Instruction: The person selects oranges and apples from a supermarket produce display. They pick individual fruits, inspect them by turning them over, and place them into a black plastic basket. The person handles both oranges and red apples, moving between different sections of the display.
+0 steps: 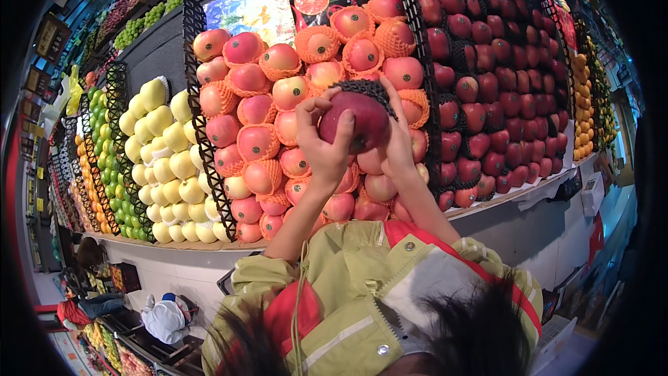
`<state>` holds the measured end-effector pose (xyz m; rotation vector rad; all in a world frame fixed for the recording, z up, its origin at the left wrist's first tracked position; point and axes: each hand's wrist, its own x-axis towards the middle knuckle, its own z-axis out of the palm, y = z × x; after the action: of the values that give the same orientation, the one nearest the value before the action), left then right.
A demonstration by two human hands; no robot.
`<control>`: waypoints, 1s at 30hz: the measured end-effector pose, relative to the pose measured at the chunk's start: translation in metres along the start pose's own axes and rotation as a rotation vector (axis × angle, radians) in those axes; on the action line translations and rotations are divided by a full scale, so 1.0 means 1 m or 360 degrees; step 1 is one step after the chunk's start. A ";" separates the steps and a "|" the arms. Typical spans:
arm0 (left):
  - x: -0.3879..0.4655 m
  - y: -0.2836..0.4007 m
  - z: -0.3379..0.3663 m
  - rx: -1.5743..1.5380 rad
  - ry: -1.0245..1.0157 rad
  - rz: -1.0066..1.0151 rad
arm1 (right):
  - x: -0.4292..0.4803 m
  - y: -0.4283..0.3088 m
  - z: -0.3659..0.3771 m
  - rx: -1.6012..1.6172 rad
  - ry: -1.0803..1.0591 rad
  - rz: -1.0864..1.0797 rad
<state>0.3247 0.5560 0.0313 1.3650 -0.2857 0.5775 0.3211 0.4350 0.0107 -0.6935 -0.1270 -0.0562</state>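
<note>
A dark red apple (360, 119) is held between my two hands above a sloped display of pink apples (257, 142). My left hand (324, 138) grips its left side, with the thumb across the front of the skin. Along the apple's right side lies my right hand (397, 138), fingers reaching up behind it. A black foam net (365, 89) covers the top and back of the apple; its far side is hidden. Several of the pink apples beneath wear orange foam nets (317, 43).
Rows of dark red apples (501, 99) rise at the right, behind a black lattice divider (417, 26). Pale yellow pears (175, 162) and green citrus fruits (115, 177) are stacked at the left. Two people, one in a white top (163, 318), are at the lower left.
</note>
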 end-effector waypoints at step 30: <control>0.034 -0.017 -0.029 -0.0188 -0.0460 -0.0987 | 0.028 -0.039 0.012 -0.2305 -0.0307 -0.0882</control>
<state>0.3580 0.5900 0.0283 1.3321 -0.1123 -0.1511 0.3442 0.4128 0.0485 -2.0941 -0.4798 -0.6606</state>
